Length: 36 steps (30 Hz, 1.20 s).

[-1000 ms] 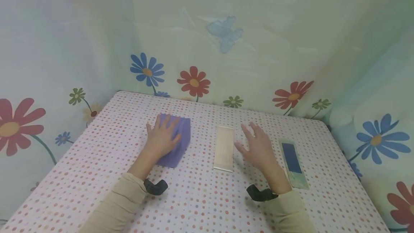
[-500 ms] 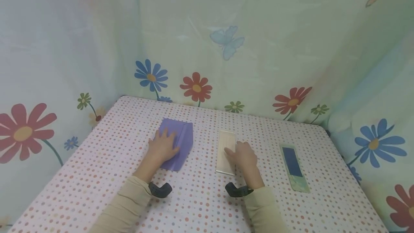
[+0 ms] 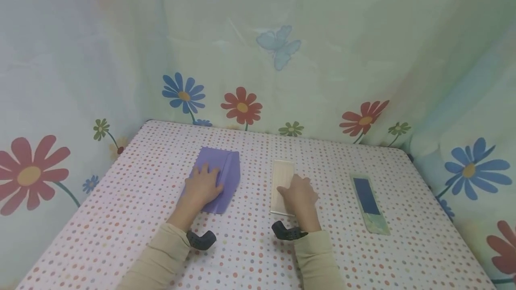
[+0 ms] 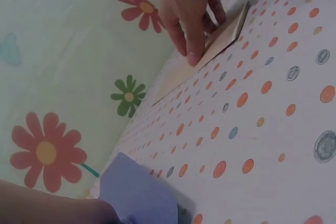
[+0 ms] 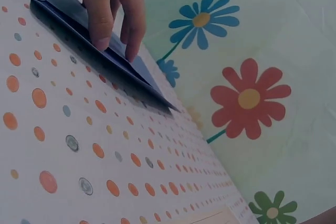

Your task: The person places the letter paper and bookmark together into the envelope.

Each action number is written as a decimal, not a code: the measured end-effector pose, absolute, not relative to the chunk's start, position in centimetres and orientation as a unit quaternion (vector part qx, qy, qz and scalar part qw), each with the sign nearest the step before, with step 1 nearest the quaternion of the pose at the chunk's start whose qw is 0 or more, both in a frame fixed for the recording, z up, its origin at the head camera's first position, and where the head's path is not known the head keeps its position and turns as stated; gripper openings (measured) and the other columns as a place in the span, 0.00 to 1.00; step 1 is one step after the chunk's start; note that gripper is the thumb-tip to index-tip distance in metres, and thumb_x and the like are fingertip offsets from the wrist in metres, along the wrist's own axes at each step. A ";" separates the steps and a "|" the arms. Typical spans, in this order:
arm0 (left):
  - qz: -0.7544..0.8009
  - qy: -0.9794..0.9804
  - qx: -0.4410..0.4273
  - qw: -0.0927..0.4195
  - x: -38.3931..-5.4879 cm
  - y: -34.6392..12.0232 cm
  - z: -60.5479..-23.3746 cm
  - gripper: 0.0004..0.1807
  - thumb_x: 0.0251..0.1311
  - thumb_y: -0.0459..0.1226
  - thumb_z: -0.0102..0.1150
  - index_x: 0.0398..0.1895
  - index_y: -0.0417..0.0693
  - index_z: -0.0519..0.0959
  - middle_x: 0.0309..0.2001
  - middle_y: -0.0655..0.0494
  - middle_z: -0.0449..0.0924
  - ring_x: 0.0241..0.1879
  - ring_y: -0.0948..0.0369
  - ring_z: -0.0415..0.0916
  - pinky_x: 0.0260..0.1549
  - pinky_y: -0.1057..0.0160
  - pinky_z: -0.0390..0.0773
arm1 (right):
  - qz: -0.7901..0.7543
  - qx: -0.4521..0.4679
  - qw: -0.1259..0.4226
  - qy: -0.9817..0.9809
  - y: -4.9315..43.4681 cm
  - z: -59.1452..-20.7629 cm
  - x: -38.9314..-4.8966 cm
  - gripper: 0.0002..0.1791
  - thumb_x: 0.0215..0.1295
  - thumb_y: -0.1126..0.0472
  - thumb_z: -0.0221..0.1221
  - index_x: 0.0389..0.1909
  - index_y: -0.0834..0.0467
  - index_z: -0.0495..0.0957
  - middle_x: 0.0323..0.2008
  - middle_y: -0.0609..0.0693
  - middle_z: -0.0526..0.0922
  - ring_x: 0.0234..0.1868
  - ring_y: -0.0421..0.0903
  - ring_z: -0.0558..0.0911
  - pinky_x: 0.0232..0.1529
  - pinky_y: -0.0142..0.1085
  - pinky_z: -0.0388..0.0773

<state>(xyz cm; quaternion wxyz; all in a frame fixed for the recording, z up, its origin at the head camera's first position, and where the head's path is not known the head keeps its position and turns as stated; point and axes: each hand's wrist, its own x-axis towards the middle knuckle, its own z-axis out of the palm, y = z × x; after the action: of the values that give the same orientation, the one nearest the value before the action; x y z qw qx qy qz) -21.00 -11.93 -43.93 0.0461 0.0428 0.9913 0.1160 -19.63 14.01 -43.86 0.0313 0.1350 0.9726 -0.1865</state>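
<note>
The right hand point(image 3: 300, 197) rested its thumb on the cream card point(image 3: 283, 174), mid-scene; whether its fingers gripped, I couldn't tell. Probably light and stiff, it suited a side-edge pinch. Leftward, the left hand point(image 3: 203, 187), fingers apart, lay on the purple envelope point(image 3: 226, 176), likely easily creased.

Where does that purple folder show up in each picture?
Head: the purple folder lies left of centre, under the left hand.
Left wrist: bottom edge, left of centre.
Right wrist: upper left, looking bluer, under that same hand.
Shared landmark: the dotted tablecloth.
</note>
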 end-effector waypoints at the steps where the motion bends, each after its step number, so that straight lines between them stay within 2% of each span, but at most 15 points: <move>1: 0.117 0.991 0.042 0.044 -20.9 -12.0 -43.9 0.34 0.60 0.50 0.55 0.68 0.50 0.64 0.70 0.35 0.56 0.68 0.32 0.51 0.52 0.26 0.64 | -0.187 0.137 0.033 0.972 14.1 -43.9 -19.7 0.36 0.59 0.45 0.62 0.60 0.66 0.69 0.48 0.68 0.77 0.42 0.60 0.80 0.43 0.57 0.77; 4: 0.122 0.991 0.041 0.039 -20.9 -12.0 -43.8 0.32 0.61 0.49 0.54 0.68 0.50 0.64 0.70 0.36 0.57 0.68 0.32 0.51 0.53 0.26 0.63 | -0.199 0.150 0.039 0.968 14.2 -43.8 -20.1 0.37 0.60 0.47 0.61 0.64 0.65 0.65 0.52 0.67 0.77 0.47 0.62 0.80 0.46 0.58 0.76; 7: 0.124 0.991 0.042 0.038 -20.9 -12.1 -43.7 0.31 0.62 0.48 0.53 0.68 0.50 0.65 0.70 0.36 0.57 0.68 0.32 0.51 0.54 0.26 0.62 | -0.214 0.162 0.040 0.962 14.4 -43.9 -20.4 0.35 0.62 0.50 0.59 0.65 0.64 0.63 0.54 0.66 0.77 0.48 0.61 0.80 0.46 0.57 0.77; 16: 0.134 0.989 0.037 0.040 -20.9 -12.3 -43.4 0.30 0.60 0.48 0.53 0.67 0.52 0.66 0.68 0.38 0.60 0.67 0.34 0.55 0.53 0.26 0.63 | -0.280 0.146 0.034 0.948 15.2 -44.1 -20.7 0.24 0.65 0.57 0.54 0.58 0.66 0.71 0.50 0.66 0.80 0.42 0.58 0.83 0.36 0.46 0.80; 23: 0.144 0.988 0.037 0.039 -20.9 -12.0 -43.2 0.30 0.60 0.47 0.53 0.66 0.52 0.67 0.68 0.39 0.61 0.68 0.35 0.55 0.54 0.26 0.63 | -0.318 0.116 0.039 0.940 15.7 -43.7 -20.8 0.24 0.65 0.57 0.53 0.56 0.68 0.72 0.48 0.68 0.80 0.44 0.59 0.82 0.39 0.44 0.82; 27: 0.145 0.988 0.036 0.040 -21.0 -12.1 -43.2 0.30 0.60 0.47 0.52 0.67 0.52 0.67 0.68 0.39 0.61 0.68 0.35 0.55 0.53 0.27 0.64 | -0.350 0.127 0.059 0.926 15.7 -44.0 -21.1 0.24 0.64 0.57 0.56 0.57 0.67 0.72 0.43 0.63 0.82 0.36 0.50 0.82 0.33 0.36 0.81; 31: 0.143 0.988 0.036 0.039 -21.2 -12.3 -43.6 0.30 0.60 0.47 0.52 0.66 0.53 0.67 0.68 0.40 0.62 0.67 0.36 0.56 0.52 0.27 0.64 | -0.402 0.132 0.069 0.903 15.5 -44.3 -21.5 0.23 0.63 0.57 0.58 0.56 0.66 0.73 0.40 0.60 0.83 0.30 0.43 0.81 0.24 0.27 0.75; 36: 0.141 0.989 0.034 0.036 -21.4 -12.4 -43.7 0.30 0.59 0.47 0.53 0.66 0.52 0.68 0.67 0.40 0.62 0.68 0.36 0.56 0.52 0.27 0.64 | -0.481 0.109 0.078 0.866 15.0 -43.8 -21.8 0.23 0.64 0.57 0.57 0.58 0.64 0.72 0.45 0.61 0.81 0.32 0.42 0.82 0.31 0.30 0.81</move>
<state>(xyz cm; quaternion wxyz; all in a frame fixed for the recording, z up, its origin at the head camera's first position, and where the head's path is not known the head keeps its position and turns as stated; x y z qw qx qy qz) -21.36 -12.45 -43.73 0.0363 0.0343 0.9888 0.1407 -21.81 14.98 -43.85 0.0776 0.1094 0.8662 -0.4814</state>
